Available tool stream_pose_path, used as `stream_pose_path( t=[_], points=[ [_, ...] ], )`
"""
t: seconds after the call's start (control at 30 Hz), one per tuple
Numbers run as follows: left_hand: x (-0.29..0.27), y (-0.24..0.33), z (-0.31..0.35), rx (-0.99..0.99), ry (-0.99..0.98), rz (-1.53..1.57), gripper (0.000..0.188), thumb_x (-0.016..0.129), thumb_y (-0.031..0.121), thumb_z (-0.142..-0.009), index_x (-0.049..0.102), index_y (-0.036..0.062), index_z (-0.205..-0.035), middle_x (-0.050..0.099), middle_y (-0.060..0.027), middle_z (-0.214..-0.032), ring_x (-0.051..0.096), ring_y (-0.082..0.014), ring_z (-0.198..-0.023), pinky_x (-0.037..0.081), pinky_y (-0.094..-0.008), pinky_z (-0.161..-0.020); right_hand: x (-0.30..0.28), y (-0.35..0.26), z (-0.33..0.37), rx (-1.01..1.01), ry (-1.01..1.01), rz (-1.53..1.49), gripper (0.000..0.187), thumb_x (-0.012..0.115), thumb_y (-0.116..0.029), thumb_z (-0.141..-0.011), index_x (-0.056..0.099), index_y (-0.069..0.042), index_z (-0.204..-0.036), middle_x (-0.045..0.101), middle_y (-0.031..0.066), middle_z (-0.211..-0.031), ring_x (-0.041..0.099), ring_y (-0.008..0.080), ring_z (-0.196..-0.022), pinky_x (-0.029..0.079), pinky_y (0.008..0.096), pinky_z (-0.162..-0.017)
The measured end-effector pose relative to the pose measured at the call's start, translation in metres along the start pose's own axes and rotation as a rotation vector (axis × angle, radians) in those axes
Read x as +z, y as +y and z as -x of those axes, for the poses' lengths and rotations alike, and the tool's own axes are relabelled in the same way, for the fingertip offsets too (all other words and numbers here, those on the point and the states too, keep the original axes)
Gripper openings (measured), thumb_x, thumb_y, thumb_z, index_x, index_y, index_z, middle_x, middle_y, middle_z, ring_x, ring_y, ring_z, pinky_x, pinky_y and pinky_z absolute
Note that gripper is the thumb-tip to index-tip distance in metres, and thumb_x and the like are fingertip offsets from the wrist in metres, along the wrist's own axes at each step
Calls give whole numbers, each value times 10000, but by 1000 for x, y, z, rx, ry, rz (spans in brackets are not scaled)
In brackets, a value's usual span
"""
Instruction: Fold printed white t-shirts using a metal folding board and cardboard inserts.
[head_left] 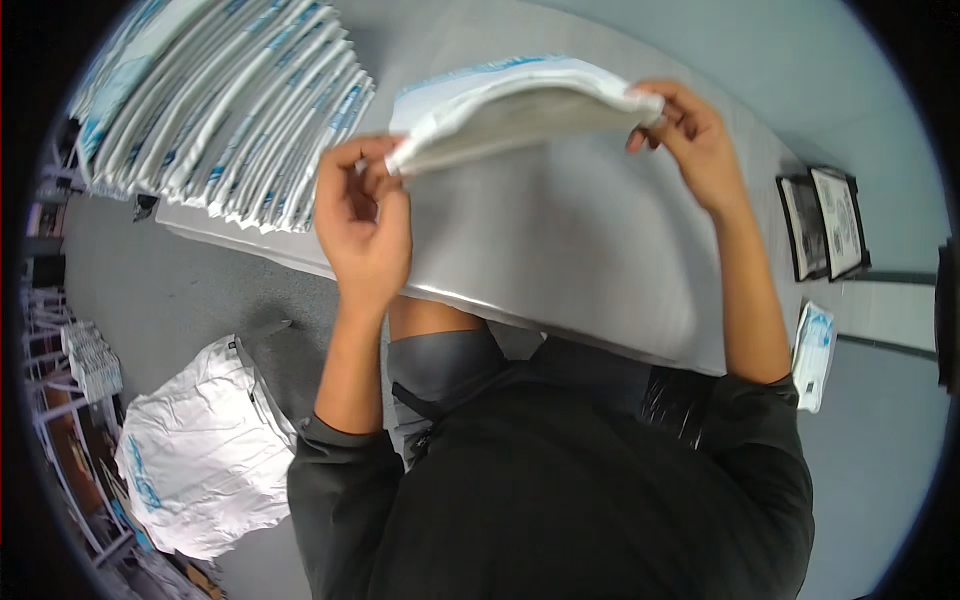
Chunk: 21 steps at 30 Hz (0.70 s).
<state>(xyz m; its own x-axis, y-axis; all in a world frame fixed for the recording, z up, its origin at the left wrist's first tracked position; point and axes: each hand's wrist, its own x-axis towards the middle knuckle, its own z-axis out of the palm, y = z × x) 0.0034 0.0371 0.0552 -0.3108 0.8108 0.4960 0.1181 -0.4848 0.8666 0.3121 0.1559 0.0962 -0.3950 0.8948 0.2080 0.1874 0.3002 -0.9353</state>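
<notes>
A white plastic bag (pixel 525 108) with blue print hangs over the grey table (pixel 560 250), its mouth stretched wide into an arch that shows a greyish inside. One corner of its rim is pinched between the thumb and fingers of my left hand (pixel 363 220). At the opposite corner, my right hand (pixel 695 145) grips the rim the same way. The bag's far side lies behind the raised rim and is mostly hidden. Close to my left hand, a long row of white and blue packages (pixel 225 120) stands packed together on the table.
A large crumpled white sack (pixel 205 450) rests on the grey floor at the lower left. Shelving (pixel 60 400) runs along the far left. Dark-framed panels (pixel 825 222) are at the right by the wall, with a white and blue package (pixel 812 355) near my right elbow.
</notes>
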Motion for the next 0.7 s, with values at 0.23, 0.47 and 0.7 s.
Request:
stream_pose_path(
  t=[0.23,0.47,0.7],
  points=[
    [7,-41,74,-831,-73,226,486,381,-98,-829,404,47,-1292,479,-96,-1205,611,-185,-1004,564,-285,-770,7,71,102,634,-71,-399,497,393,119,-822,610,-23,-1246,687,113,-1045,615,116,-635,461,221,-557],
    [-4,-26,59,-895,-344,-186,321,641,168,-993,505,-25,-1212,635,-103,-993,702,-155,-682,552,-236,-585,3,64,123,634,189,-12,253,520,-60,-959,644,22,-1164,679,86,-857,611,112,-547,483,240,-480],
    [11,-16,69,-961,-299,-162,371,757,55,-896,504,-36,-1150,681,-123,-855,704,-151,-691,567,-241,-605,20,56,125,759,226,-67,237,676,-158,-946,673,55,-1049,680,80,-815,605,115,-513,468,242,-446]
  ],
)
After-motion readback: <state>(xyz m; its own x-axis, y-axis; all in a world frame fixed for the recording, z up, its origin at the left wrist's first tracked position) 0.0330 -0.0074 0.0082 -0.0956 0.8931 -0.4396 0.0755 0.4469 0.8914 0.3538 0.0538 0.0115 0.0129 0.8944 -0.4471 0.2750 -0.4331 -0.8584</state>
